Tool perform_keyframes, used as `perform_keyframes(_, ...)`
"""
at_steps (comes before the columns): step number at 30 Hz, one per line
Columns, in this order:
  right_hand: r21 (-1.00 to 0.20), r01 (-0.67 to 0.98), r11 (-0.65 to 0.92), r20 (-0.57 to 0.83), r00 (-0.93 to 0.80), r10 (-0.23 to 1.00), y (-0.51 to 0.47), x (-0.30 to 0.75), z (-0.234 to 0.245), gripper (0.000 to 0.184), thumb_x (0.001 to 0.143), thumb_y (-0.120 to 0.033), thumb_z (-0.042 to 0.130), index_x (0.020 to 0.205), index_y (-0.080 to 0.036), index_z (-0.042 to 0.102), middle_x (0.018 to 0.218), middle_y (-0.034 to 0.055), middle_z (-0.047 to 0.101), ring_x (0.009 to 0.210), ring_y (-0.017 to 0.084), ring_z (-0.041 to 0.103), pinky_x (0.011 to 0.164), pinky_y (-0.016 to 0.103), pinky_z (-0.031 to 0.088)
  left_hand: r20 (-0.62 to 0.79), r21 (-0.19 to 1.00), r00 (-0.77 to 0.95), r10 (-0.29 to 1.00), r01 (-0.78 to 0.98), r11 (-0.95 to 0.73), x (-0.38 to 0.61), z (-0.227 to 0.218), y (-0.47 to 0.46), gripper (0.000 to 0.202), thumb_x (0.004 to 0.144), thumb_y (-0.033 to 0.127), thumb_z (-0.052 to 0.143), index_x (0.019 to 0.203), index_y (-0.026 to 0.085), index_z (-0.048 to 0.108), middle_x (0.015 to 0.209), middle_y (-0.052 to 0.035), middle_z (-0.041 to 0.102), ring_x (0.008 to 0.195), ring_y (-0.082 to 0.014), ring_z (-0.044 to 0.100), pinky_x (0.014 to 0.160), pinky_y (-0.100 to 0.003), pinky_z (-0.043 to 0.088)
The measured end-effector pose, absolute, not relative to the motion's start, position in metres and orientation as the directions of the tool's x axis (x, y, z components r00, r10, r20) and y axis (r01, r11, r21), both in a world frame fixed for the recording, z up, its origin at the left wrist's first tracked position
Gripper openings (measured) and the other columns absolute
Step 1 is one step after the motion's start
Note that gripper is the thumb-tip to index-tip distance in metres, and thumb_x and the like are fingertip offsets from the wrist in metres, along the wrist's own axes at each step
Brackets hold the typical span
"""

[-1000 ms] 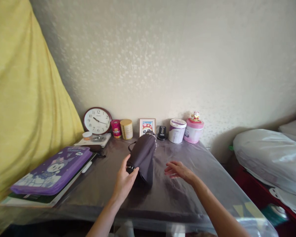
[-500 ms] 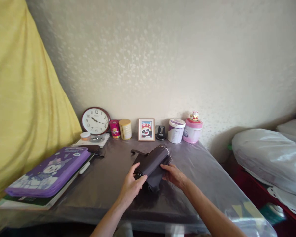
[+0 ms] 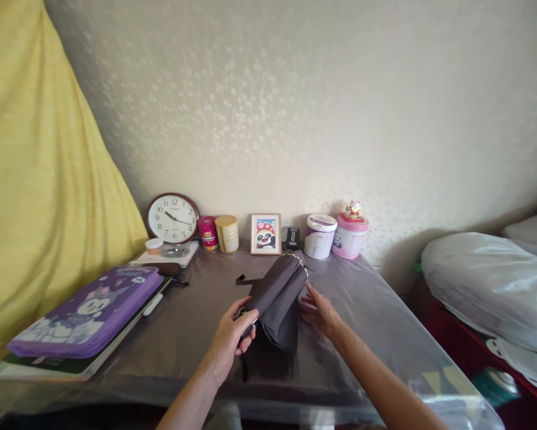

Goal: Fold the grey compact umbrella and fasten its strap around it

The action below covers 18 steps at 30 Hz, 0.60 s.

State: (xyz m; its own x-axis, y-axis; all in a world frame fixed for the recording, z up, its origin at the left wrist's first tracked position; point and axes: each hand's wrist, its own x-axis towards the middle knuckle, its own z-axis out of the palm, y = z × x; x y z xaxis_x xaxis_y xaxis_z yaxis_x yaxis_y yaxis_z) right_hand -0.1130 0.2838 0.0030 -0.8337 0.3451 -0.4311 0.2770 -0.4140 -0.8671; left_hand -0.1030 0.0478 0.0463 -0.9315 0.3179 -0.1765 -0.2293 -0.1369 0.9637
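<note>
Two hands meet at a folded umbrella [image 3: 277, 292] at mid-counter. The left hand [image 3: 232, 339] has its grip closed around the handle end, while the right hand [image 3: 319, 310] lies open with its fingertips touching the canopy's right side. The umbrella slants from the left hand away toward the wall, its loose folds sagging onto the counter [image 3: 196, 352]. It is dark grey-brown, with pale trim at the far rim and a strap [image 3: 245, 279] sticking out to the left. Bare counter lies on every side of it, and the near edge runs under the forearms. A purple case [image 3: 89, 310] sits well to the left. A clock [image 3: 172, 218], a frame [image 3: 266, 234] and tins [image 3: 321, 236] line the wall.
</note>
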Motion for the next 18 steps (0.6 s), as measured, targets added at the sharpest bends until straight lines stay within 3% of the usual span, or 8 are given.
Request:
perform_keyframes(5,-0.841,0.343,-0.419,-0.428,-0.895,0.128,0.286,-0.112,-0.001,0.039,0.073,-0.056,0.057,0.085,-0.019,0.060,0.084,0.0049,0.066,0.071,0.017,0.062,0.064,0.028,0.047,-0.144,0.949,-0.925,0.352,-0.229,-0.214,-0.103,0.048,0.043,0.050,0.075,0.039,0.058,0.117,0.015,0.046,0.048,0.0066,0.052,0.031,-0.0015,0.029,0.033,-0.014,0.015)
perform_keyframes(11,-0.931,0.154,-0.331,-0.246,-0.935,0.257,0.293,-0.111,0.013,0.021,0.065,-0.036,0.072,0.075,-0.019,0.064,0.070,-0.0010,0.065,0.061,0.012,0.056,0.056,0.022,0.040,-0.152,0.954,-0.932,0.328,-0.225,-0.198,-0.106,0.044,0.041,0.049,0.074,0.039,0.059,0.116,0.015,0.047,0.048,0.0062,0.052,0.031,-0.0019,0.030,0.032,-0.013,0.015)
perform_keyframes(14,-0.921,0.095,-0.379,-0.221,-0.926,0.305,0.301,-0.109,0.028,0.017,0.066,-0.034,0.071,0.071,-0.019,0.065,0.069,0.0006,0.067,0.064,0.014,0.058,0.060,0.024,0.043,-0.156,0.960,-0.937,0.313,-0.218,-0.174,-0.106,0.043,0.042,0.052,0.073,0.039,0.059,0.116,0.014,0.047,0.047,0.0064,0.052,0.030,-0.0023,0.029,0.032,-0.014,0.015)
perform_keyframes(18,-0.914,0.074,-0.398,-0.199,-0.938,0.283,0.310,-0.103,0.047,0.019,0.071,-0.037,0.065,0.079,-0.021,0.069,0.078,0.0021,0.070,0.071,0.019,0.062,0.067,0.029,0.047,-0.130,0.985,-0.953,0.274,-0.155,-0.072,-0.105,0.048,0.043,0.055,0.072,0.039,0.058,0.119,0.014,0.046,0.044,0.0078,0.049,0.029,-0.0034,0.030,0.031,-0.014,0.018)
